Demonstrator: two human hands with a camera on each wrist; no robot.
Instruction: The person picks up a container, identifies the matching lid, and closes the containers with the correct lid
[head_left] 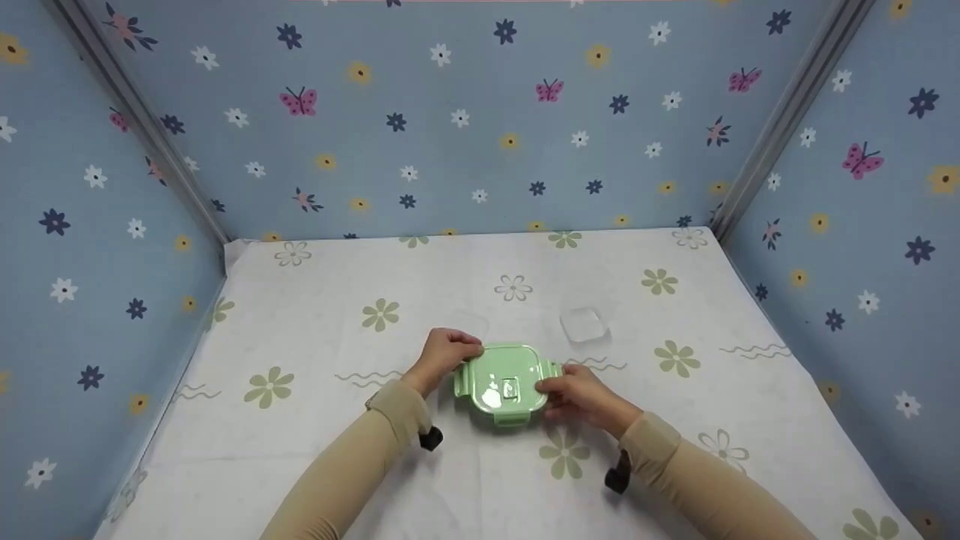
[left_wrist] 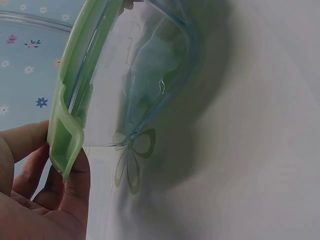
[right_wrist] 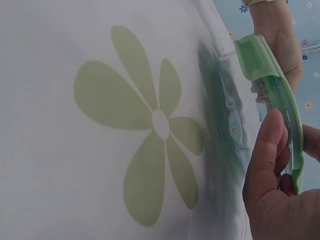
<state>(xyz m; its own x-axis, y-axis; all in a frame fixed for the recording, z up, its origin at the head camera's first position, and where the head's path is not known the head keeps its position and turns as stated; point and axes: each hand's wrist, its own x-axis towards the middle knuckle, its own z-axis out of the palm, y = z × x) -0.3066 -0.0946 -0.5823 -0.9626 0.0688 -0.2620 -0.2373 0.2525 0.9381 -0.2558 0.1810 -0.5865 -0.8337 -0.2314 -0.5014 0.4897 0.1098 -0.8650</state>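
A green square lid (head_left: 506, 379) with side clips lies over a clear container (left_wrist: 145, 75), low over the cloth in front of me. I cannot tell whether the lid sits fully down on it. My left hand (head_left: 441, 358) pinches the lid's left side; in the left wrist view its thumb and fingers are on either side of a clip (left_wrist: 65, 145). My right hand (head_left: 589, 396) grips the lid's right edge between thumb and fingers, some fingers hidden beneath. In the right wrist view the lid (right_wrist: 282, 105) is seen edge-on.
A small clear square piece (head_left: 585, 325) lies on the cloth behind the right hand. A fainter clear piece (head_left: 471, 324) lies behind the left hand. Flowered blue walls (head_left: 480, 120) enclose the back and sides of the white patterned tablecloth (head_left: 315, 420).
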